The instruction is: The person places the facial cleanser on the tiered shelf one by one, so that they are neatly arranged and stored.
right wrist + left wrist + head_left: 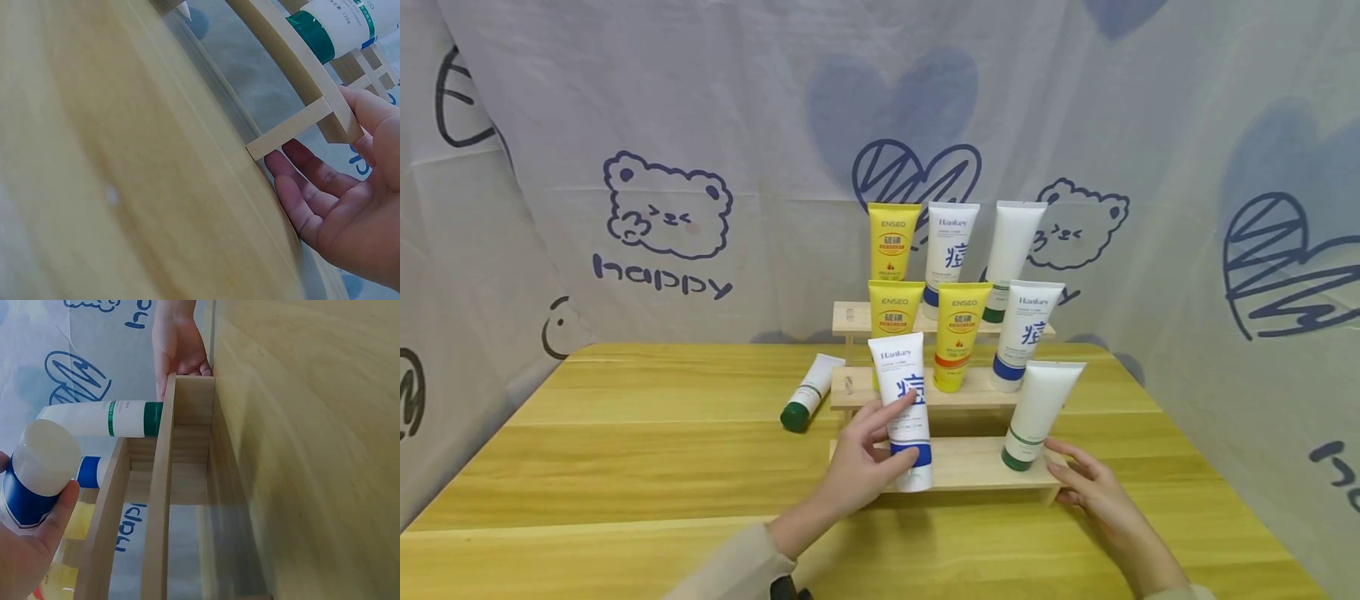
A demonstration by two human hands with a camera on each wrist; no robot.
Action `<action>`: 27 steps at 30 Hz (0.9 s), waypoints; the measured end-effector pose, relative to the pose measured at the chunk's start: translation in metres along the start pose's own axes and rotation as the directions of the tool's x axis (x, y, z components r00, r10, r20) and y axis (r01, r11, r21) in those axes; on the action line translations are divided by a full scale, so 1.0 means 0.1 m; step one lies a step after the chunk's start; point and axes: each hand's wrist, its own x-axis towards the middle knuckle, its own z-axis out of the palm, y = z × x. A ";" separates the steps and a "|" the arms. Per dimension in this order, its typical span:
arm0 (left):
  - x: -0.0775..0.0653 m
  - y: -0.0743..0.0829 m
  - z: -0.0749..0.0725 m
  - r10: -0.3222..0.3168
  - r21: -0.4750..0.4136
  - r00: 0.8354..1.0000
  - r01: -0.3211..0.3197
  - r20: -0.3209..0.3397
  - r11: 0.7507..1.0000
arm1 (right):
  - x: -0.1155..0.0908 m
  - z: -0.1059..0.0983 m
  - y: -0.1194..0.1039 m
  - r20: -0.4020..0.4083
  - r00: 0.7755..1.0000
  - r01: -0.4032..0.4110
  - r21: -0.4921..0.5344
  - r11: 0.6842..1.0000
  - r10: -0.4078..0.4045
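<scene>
In the head view my left hand [867, 462] grips a white squeeze tube [898, 367] with a blue band, cap end down and slightly tilted, in front of the lowest step of a wooden stepped stand [966, 467]. From the left wrist view, the rounded cap [47, 456] sits between thumb and fingers, above the shelf boards. My right hand [1093, 483] holds the right end of that lowest step; its thumb lies along the board's end and its curled fingers are by the leg [287, 130]. Just beside it stands a white tube with a green cap [1041, 412].
Yellow tubes [958, 333] and a white-and-blue tube [1026, 333] stand on the middle step. The top step bears a yellow tube [893, 242], a white-and-blue tube [950, 250] and a green-capped tube [1011, 254]. Left of the stand, another green-capped tube [811, 392] lies on the wooden table [647, 450].
</scene>
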 end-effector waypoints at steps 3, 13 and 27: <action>0.03 -0.01 0.05 -0.012 -0.002 1.000 0.012 0.005 1.000 | 0.00 0.00 0.00 -0.001 1.000 -0.002 -0.002 1.000 0.002; 0.12 0.19 0.22 0.050 0.079 0.998 -0.053 0.033 0.995 | 0.00 0.01 0.01 -0.003 1.000 0.016 0.012 1.000 -0.016; 0.27 0.06 0.41 0.134 0.148 0.983 -0.152 0.129 0.977 | -0.01 0.01 0.00 0.008 1.000 0.020 0.015 1.000 -0.020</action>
